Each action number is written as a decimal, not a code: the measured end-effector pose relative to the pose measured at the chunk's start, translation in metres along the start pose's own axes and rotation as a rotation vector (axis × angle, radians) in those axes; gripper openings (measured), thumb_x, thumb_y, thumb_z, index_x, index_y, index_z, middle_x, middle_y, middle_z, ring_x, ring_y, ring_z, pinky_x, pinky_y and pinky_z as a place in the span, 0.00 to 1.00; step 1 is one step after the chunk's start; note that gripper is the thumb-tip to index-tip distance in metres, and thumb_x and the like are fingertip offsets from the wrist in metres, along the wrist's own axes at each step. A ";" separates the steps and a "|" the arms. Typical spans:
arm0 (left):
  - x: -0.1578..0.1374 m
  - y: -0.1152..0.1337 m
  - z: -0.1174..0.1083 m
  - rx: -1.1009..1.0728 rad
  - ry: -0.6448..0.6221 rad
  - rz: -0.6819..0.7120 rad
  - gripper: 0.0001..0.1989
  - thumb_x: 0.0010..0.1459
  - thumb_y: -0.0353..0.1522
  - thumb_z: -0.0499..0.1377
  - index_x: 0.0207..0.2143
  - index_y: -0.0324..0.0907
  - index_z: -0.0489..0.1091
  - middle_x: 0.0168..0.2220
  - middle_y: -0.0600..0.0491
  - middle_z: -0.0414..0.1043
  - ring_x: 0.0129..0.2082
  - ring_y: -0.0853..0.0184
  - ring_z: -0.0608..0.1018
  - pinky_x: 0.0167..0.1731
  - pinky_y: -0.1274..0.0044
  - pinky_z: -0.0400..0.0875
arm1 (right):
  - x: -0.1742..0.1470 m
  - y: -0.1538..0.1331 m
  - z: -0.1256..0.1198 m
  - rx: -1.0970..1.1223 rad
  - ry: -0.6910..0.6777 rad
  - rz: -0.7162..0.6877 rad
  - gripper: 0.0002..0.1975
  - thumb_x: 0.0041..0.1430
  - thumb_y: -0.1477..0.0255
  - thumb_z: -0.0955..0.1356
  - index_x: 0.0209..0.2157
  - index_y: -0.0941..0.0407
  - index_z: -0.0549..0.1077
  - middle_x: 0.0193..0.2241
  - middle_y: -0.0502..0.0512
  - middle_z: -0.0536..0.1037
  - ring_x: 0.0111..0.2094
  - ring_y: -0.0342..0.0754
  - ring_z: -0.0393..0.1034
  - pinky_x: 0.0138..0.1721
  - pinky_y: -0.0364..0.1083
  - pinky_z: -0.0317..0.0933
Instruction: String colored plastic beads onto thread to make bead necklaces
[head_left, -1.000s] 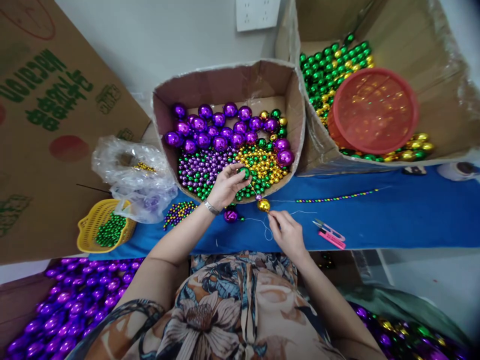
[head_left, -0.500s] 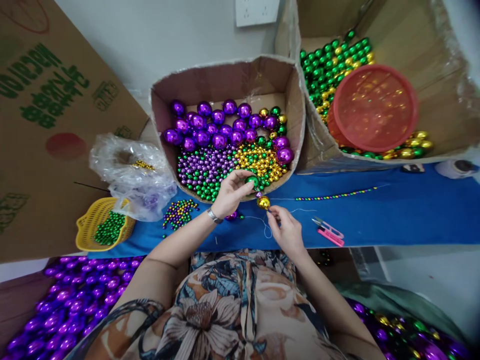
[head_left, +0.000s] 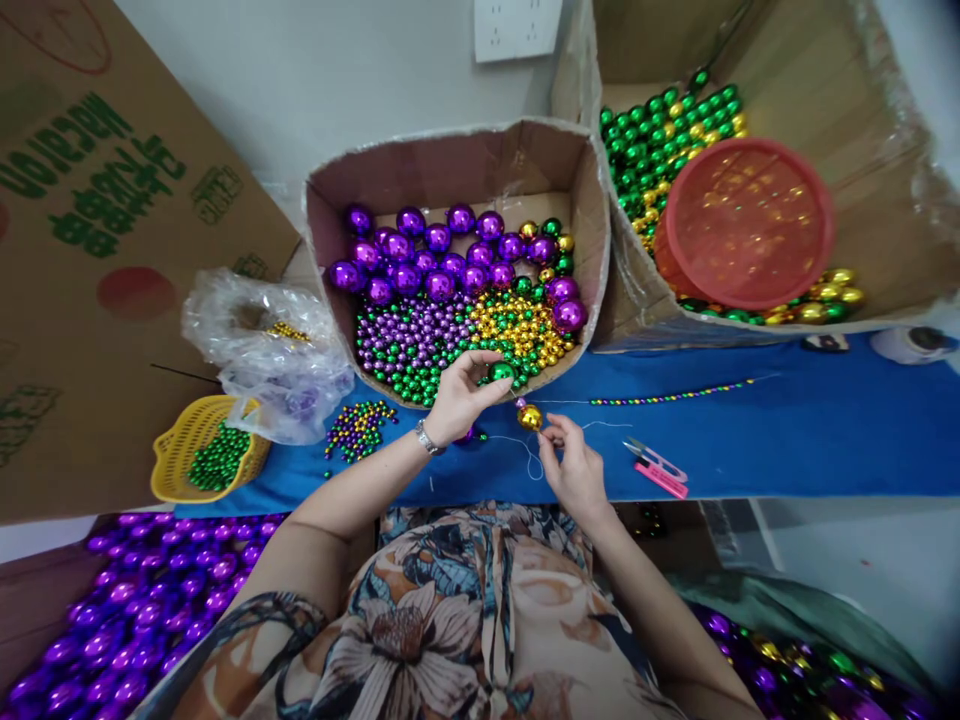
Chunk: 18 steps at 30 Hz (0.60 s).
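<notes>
Green ball (head_left: 501, 372), head view: clamped between thumb and fingers of the left hand (head_left: 466, 396), over the near rim of a cardboard box (head_left: 450, 160). Small purple bead (head_left: 520, 403) and gold ball (head_left: 529, 417) lie in line between the hands. Right hand (head_left: 576, 462): fingers pinched together just beside the gold ball, seemingly on thread; exact grip too fine to tell.

Step in hand, judged: stringing balls. Next move probably calls for a firm hold on the thread and the green ball drawn snug against the purple bead.

Containers: cardboard box holds large purple balls, with smaller purple, gold and green ones nearer. Yellow basket (head_left: 166, 465), on the blue-covered surface (head_left: 780, 440), holds green beads. Red tub (head_left: 673, 262) sits inside a second box (head_left: 885, 220), among green and gold balls.
</notes>
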<state>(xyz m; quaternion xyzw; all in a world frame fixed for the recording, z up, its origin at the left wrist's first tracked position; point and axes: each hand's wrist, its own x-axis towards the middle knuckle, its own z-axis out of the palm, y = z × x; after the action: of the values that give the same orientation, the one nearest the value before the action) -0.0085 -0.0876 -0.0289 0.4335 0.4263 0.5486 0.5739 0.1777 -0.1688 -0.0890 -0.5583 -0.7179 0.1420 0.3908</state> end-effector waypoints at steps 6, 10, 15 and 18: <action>-0.002 0.001 0.002 -0.105 -0.043 -0.117 0.20 0.43 0.36 0.73 0.38 0.41 0.72 0.34 0.54 0.72 0.30 0.74 0.72 0.32 0.79 0.72 | -0.003 0.001 -0.001 0.060 -0.022 0.046 0.16 0.66 0.69 0.63 0.54 0.56 0.63 0.34 0.53 0.79 0.33 0.44 0.77 0.39 0.44 0.71; -0.003 -0.005 0.002 0.011 -0.001 0.013 0.19 0.44 0.35 0.73 0.38 0.41 0.72 0.39 0.52 0.73 0.37 0.71 0.74 0.36 0.79 0.71 | -0.004 0.000 -0.001 0.080 -0.027 0.059 0.16 0.66 0.69 0.63 0.53 0.55 0.63 0.33 0.52 0.79 0.32 0.43 0.76 0.38 0.43 0.71; -0.004 -0.005 0.003 -0.003 -0.026 -0.008 0.19 0.46 0.36 0.72 0.39 0.41 0.72 0.37 0.53 0.72 0.34 0.72 0.74 0.33 0.78 0.71 | -0.005 0.004 -0.002 0.019 0.029 -0.007 0.15 0.65 0.70 0.63 0.53 0.55 0.64 0.34 0.53 0.79 0.33 0.44 0.77 0.39 0.43 0.71; -0.004 -0.002 0.005 0.016 -0.024 -0.001 0.19 0.45 0.35 0.72 0.38 0.41 0.72 0.37 0.52 0.72 0.36 0.71 0.74 0.34 0.78 0.72 | -0.006 0.006 -0.002 -0.001 0.042 -0.035 0.14 0.66 0.71 0.63 0.52 0.56 0.64 0.34 0.54 0.79 0.34 0.45 0.77 0.40 0.44 0.71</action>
<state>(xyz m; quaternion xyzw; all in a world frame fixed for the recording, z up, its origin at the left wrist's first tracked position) -0.0034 -0.0921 -0.0297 0.4444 0.4241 0.5397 0.5756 0.1839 -0.1727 -0.0937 -0.5486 -0.7193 0.1228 0.4081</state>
